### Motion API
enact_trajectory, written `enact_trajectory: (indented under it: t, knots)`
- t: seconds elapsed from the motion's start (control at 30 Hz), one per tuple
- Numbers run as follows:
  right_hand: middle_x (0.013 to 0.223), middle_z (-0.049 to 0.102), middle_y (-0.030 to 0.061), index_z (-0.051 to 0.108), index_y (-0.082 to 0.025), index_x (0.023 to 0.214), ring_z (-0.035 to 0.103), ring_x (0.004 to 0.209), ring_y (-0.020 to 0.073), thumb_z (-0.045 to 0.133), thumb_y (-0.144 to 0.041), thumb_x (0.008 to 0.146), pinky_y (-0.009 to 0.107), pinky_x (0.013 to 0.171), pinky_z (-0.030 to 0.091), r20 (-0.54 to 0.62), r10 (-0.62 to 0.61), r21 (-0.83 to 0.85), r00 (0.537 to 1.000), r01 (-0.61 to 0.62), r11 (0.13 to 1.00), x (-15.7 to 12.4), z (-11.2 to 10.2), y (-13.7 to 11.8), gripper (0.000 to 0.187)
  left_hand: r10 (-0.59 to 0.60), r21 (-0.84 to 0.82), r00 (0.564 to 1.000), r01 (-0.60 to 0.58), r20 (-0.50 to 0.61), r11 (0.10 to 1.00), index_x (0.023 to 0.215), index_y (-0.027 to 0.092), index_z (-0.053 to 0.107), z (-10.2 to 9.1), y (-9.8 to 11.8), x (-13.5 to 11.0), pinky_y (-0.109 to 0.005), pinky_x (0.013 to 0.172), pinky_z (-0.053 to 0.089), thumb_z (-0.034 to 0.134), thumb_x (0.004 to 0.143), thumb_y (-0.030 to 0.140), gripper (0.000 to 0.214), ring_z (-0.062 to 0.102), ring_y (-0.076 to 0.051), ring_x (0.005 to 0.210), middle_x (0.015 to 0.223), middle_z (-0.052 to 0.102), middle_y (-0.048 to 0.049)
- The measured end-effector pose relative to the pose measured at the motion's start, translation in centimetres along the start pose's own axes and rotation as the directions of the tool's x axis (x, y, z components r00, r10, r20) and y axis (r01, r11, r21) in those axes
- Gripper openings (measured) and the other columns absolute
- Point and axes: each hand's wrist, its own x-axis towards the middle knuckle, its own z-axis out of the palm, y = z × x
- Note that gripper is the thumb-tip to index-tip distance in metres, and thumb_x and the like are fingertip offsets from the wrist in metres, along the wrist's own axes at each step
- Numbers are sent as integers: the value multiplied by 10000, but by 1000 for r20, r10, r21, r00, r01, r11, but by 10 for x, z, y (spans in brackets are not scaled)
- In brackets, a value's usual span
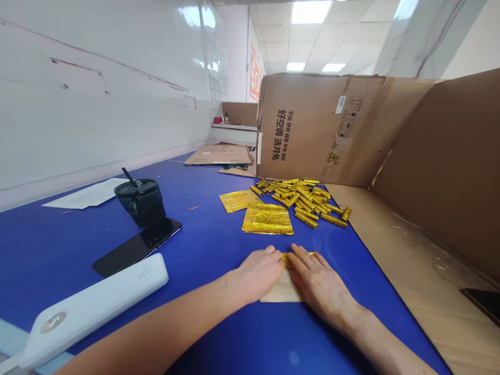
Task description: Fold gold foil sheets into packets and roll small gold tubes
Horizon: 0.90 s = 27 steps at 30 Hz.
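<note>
Gold strip (287, 260) shows at a pale sheet's (282, 291) far edge, nearer me than the foil stack (268, 220). My left hand (262, 272) curls beside it, right hand (318, 278) flatter; whether either pinches, I cannot tell. Gold rolls (307, 200) heap beyond the stack.

The blue table (207, 229) bore gold sheets (267, 220) at twelve o'clock, gold rolls (305, 195) at one, cup (142, 200) ten, phone (138, 247) nine, white device (97, 307) eight.

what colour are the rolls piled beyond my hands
The rolls are shiny gold, best seen in the head view.
</note>
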Motion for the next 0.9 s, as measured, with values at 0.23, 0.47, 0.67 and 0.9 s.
enact_trajectory:
  t: [0.23,0.47,0.67,0.9]
  knots:
    - [1378,204,137,248,-99,1319,141,1263,234,338,-480,820,433,1016,169,237,-22,192,971,-25,981,-4,-6,2,634,-22,-28,1000,22,16,999,925,90,563,2,-1,1,-273,700,402,436,757,92,211,488,-216,874,940,577,-101]
    - [1376,154,180,232,-75,1320,144,1256,269,481,-590,682,421,1010,183,333,18,199,943,-89,976,-11,-17,18,857,-67,-53,998,67,12,996,969,104,546,5,-8,0,-291,695,405,385,738,50,287,452,-238,936,996,522,-124]
    - [1370,189,180,325,-150,1293,150,1243,299,699,-360,519,435,992,195,404,-44,321,914,-96,942,-15,-36,26,885,-90,-92,995,93,35,991,912,117,569,-7,-9,-4,-310,713,393,427,786,261,239,454,-218,834,890,474,-96]
    - [1318,365,116,442,-185,1193,364,1176,242,515,-150,629,369,939,321,321,-13,359,947,-108,927,-15,-35,28,570,-40,-231,987,75,155,970,1005,138,537,-15,-15,-13,-310,757,389,534,577,615,640,414,-229,902,975,439,-78]
